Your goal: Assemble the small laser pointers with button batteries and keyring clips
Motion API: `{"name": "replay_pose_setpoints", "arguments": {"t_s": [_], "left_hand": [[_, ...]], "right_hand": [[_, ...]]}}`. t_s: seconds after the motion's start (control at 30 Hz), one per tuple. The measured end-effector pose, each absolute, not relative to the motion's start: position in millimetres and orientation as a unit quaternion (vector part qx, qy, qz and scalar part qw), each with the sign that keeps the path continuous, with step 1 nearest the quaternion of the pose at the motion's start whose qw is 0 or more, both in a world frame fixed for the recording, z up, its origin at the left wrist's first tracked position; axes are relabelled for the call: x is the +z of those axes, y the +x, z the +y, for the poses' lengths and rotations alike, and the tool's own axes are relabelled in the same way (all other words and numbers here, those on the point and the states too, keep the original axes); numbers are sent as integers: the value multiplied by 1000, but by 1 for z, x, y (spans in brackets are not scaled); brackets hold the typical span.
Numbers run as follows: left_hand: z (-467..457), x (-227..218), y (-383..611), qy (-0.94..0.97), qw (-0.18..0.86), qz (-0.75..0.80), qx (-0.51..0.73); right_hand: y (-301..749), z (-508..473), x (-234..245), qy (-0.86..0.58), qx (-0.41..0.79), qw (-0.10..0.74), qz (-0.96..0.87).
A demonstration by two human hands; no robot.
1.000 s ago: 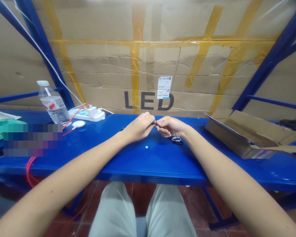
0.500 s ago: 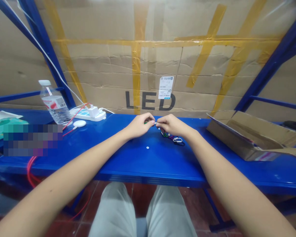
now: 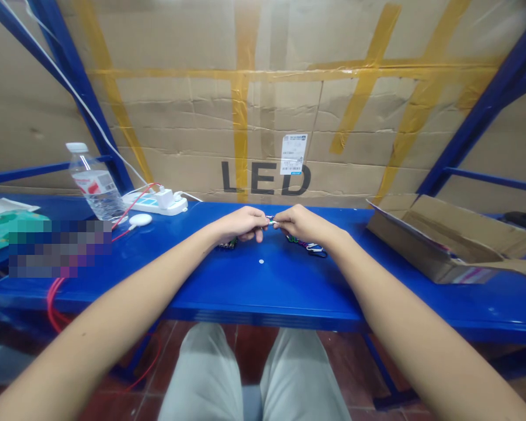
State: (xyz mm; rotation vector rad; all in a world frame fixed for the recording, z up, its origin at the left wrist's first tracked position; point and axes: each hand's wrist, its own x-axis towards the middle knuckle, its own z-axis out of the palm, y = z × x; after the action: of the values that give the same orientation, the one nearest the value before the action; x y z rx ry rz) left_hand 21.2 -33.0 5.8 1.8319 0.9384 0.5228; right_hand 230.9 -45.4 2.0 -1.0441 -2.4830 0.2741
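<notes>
Over the blue table (image 3: 245,292), both hands meet at a small green and whitish piece (image 3: 270,222), too small to name. My left hand (image 3: 244,223) is closed in a pinch at its left end, the lower fingers slightly loose. Thumb and fingers of my right hand (image 3: 298,223) pinch its right end. Just below my right hand lies a group of small coloured loops (image 3: 313,248), with green, purple, white and black showing. A small dark pile with shiny bits (image 3: 228,244) lies partly hidden beneath my left hand. Nearer me is a small white disc (image 3: 261,261).
An open cardboard box (image 3: 429,257) stands on the right. At the left are a water bottle (image 3: 97,187), a white power strip (image 3: 151,202) with a plug, a white round puck (image 3: 140,220) and red cables (image 3: 52,304). A large taped carton (image 3: 179,134) stands behind the table.
My left hand has turned flatter and its lower fingers have loosened, uncovering the dark pile beneath it. The green part of the small piece now shows between the hands. My right hand has hardly moved.
</notes>
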Motion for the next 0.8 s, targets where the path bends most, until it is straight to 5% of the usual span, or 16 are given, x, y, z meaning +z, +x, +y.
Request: {"name": "replay_pose_setpoints", "arguments": {"t_s": [0.37,0.8], "left_hand": [[-34,2,25,727,502,391,257],[-47,0,30,852,227,348,318]], "right_hand": [[225,-49,2,-334,85,235,-909],[227,-57,14,-378,289,230,-849]]}}
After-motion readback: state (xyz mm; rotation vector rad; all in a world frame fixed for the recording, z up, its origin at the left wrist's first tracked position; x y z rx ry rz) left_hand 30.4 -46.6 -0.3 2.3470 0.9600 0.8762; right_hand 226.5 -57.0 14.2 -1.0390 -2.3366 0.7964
